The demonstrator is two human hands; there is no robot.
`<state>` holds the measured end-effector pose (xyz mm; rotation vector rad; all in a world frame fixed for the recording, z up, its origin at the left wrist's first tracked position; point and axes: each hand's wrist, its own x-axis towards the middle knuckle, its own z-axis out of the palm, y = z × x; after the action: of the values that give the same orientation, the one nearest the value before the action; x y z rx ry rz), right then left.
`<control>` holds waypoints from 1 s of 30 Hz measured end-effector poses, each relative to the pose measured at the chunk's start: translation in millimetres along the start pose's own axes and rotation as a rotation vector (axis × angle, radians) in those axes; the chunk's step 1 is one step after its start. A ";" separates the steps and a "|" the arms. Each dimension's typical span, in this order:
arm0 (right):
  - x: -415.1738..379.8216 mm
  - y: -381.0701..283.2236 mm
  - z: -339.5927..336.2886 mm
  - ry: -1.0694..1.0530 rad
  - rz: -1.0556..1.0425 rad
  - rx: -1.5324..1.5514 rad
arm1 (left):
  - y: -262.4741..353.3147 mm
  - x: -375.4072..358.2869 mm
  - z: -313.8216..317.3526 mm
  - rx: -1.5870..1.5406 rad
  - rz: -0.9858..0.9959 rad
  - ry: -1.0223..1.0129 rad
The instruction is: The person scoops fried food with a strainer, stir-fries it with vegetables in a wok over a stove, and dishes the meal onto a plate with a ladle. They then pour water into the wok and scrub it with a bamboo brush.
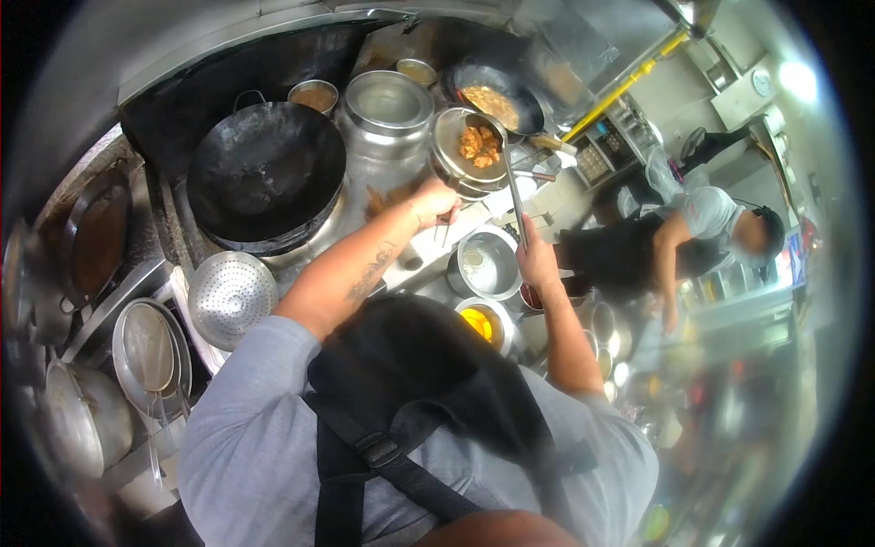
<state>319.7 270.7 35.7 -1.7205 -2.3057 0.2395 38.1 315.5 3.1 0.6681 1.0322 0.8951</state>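
Observation:
My left hand [435, 201] is closed round a thin handle beside the strainer [447, 137], which rests over a pot. My right hand [538, 260] grips the long metal handle of a ladle [512, 182]. The ladle's bowl end is at the strainer, where several browned fried pieces [479, 146] lie. Just behind them, a dark wok [497, 91] holds food in a light sauce.
A large black wok [266, 173] sits at the left, with a perforated strainer [232, 299] below it. A lidded pot [389, 102] stands behind my left hand. Nearer me are a metal pot [486, 263] and a yellow-filled container [478, 323]. A co-worker [702, 228] stands at the right.

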 end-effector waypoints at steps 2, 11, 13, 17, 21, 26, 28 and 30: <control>-6.2 -6.2 -4.5 -0.016 0.024 -0.045 | -0.7 -1.8 1.7 -0.056 0.003 0.026; -14.6 -13.4 -36.7 -0.042 0.022 -0.029 | -13.0 1.7 -3.5 -0.047 0.008 -0.018; -17.5 -10.3 -27.4 0.031 0.014 -0.019 | -15.4 -2.9 -1.9 -0.041 0.035 -0.008; -17.0 -29.7 -44.8 0.059 0.146 0.069 | -18.3 -7.0 -4.0 -0.060 0.062 0.008; -6.9 -7.2 -36.9 0.307 -0.233 0.107 | -12.4 -15.1 -3.0 -0.049 0.055 0.016; -8.7 -14.0 -46.6 -0.003 0.213 0.453 | -1.4 -29.6 0.0 -0.025 0.071 0.006; -8.9 -16.4 -46.4 -0.007 0.210 0.503 | 4.1 -36.2 1.7 -0.018 0.062 0.020; -7.9 -19.5 -46.0 0.034 0.186 0.553 | 8.8 -41.3 2.3 -0.008 0.049 0.033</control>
<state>317.6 256.6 84.3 -1.6171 -1.8149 0.7910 27.9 283.7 29.1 0.6765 1.0449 0.9552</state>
